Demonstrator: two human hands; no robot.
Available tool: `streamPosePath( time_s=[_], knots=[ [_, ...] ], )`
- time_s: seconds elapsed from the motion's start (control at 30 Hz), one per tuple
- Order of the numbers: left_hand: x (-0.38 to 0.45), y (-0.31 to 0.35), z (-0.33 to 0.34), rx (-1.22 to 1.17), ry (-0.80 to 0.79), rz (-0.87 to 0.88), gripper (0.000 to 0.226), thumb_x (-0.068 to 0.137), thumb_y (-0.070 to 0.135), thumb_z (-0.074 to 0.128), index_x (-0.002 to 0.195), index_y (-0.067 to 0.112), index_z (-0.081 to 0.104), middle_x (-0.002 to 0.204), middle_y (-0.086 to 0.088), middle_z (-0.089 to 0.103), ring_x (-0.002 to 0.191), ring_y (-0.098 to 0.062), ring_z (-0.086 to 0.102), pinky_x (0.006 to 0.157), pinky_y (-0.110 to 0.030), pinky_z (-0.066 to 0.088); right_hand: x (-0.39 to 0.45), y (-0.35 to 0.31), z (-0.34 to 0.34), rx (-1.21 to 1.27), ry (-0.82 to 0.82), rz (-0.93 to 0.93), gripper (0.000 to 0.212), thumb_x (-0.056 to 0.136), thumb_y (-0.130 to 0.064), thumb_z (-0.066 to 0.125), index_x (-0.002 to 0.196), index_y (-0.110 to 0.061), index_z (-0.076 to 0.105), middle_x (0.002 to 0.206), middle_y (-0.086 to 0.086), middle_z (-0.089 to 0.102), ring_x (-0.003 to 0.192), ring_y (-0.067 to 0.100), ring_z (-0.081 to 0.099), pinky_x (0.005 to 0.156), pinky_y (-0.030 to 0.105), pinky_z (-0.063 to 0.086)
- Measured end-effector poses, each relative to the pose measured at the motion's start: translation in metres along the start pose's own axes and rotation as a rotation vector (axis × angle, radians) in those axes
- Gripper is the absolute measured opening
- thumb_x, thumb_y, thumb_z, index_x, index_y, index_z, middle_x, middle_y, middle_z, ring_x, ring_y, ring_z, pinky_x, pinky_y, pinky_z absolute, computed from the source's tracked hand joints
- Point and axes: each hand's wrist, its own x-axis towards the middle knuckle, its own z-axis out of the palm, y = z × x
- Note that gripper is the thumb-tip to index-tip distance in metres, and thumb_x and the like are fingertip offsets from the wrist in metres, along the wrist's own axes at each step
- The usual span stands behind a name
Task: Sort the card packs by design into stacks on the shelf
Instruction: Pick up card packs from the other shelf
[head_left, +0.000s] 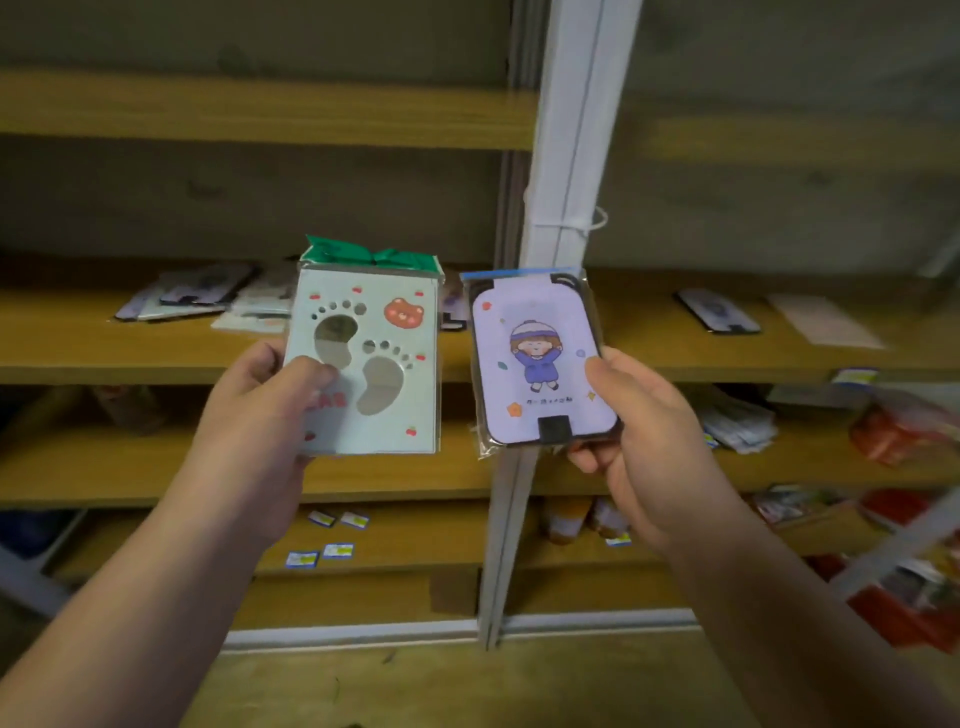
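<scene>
With both packs held up side by side before the shelf (363, 358), upright, long axes vertical. Left hand (265, 410) closed on the mint pack (366, 364) at its lower left edge, thumb across the front, fingers (304, 376) hidden behind. Right hand (631, 436) closed on the purple pack (540, 364) at its lower right corner, thumb on the face. Different designs, so probably different stacks. Loose pile (208, 301) lying flat on the shelf beyond and left of the mint pack, nearer the left hand; dark pack (717, 312) and pale card (826, 319) lying flat beyond and right, nearer the right hand. Pile designs too blurred to match. Likely move: tip each pack flat, reach forward.
</scene>
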Motion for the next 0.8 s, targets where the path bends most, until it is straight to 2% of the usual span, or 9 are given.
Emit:
streamPosePath(
  time_s=[0.07, 0.17, 0.33, 0.5, 0.6, 0.7, 0.8],
  knots=[
    [-0.016, -0.005, 0.029, -0.009, -0.044, 0.004, 0.018, 0.082, 0.013, 0.063, 0.092, 0.027, 0.068, 0.092, 0.0, 0.078, 0.078, -0.015, 0.074, 0.051, -0.024, 0.054, -0.015, -0.01, -0.03, -0.009, 0.016, -0.02, 0.025, 0.098, -0.033, 0.057, 0.12, -0.025, 0.066, 0.101, 0.012, 0.076, 0.064, 0.017, 0.058, 0.041, 0.022, 0.044],
    [-0.034, -0.012, 0.073, -0.022, -0.105, 0.005, 0.021, 0.075, 0.02, 0.064, 0.093, 0.03, 0.068, 0.093, 0.001, 0.077, 0.078, -0.015, 0.073, 0.049, -0.023, 0.051, -0.031, -0.023, -0.074, -0.045, 0.082, -0.046, 0.016, 0.09, -0.04, 0.061, 0.095, -0.038, 0.076, 0.097, 0.008, 0.077, 0.065, 0.015, 0.06, 0.045, 0.022, 0.046],
    [-0.046, -0.027, 0.142, 0.0, -0.2, -0.002, 0.028, 0.078, 0.028, 0.068, 0.105, 0.037, 0.068, 0.106, 0.006, 0.076, 0.094, -0.02, 0.074, 0.058, -0.027, 0.058, -0.038, -0.035, -0.141, -0.151, 0.207, -0.101, 0.024, 0.09, -0.041, 0.058, 0.103, -0.028, 0.075, 0.089, 0.008, 0.075, 0.063, 0.014, 0.057, 0.05, 0.026, 0.045],
    [-0.033, -0.057, 0.205, -0.017, -0.231, -0.065, 0.023, 0.091, 0.018, 0.066, 0.103, 0.038, 0.067, 0.099, 0.012, 0.076, 0.088, -0.012, 0.074, 0.059, -0.028, 0.059, -0.031, -0.039, -0.2, -0.299, 0.303, -0.094, 0.021, 0.09, -0.044, 0.056, 0.1, -0.037, 0.074, 0.089, 0.002, 0.076, 0.066, 0.011, 0.065, 0.055, 0.025, 0.05],
    [-0.017, -0.075, 0.243, -0.031, -0.225, -0.096, 0.023, 0.087, 0.02, 0.068, 0.103, 0.036, 0.066, 0.098, 0.013, 0.076, 0.088, -0.013, 0.075, 0.058, -0.027, 0.059, -0.02, -0.045, -0.23, -0.315, 0.328, -0.104, 0.019, 0.093, -0.04, 0.057, 0.101, -0.035, 0.074, 0.094, -0.001, 0.078, 0.079, 0.01, 0.072, 0.06, 0.022, 0.054],
    [0.004, -0.09, 0.279, -0.045, -0.198, -0.104, 0.027, 0.083, 0.02, 0.07, 0.104, 0.037, 0.066, 0.096, 0.013, 0.076, 0.085, -0.012, 0.075, 0.059, -0.03, 0.059, -0.003, -0.055, -0.257, -0.321, 0.349, -0.098, 0.018, 0.096, -0.038, 0.058, 0.101, -0.036, 0.075, 0.1, 0.001, 0.078, 0.089, 0.017, 0.075, 0.067, 0.03, 0.06],
    [0.027, -0.094, 0.309, -0.049, -0.178, -0.097, 0.026, 0.085, 0.019, 0.069, 0.103, 0.036, 0.067, 0.092, 0.016, 0.076, 0.082, -0.013, 0.075, 0.056, -0.029, 0.059, 0.018, -0.066, -0.281, -0.336, 0.397, -0.088, 0.021, 0.099, -0.033, 0.058, 0.093, -0.041, 0.076, 0.097, -0.002, 0.079, 0.089, 0.018, 0.076, 0.067, 0.03, 0.061]
  ],
)
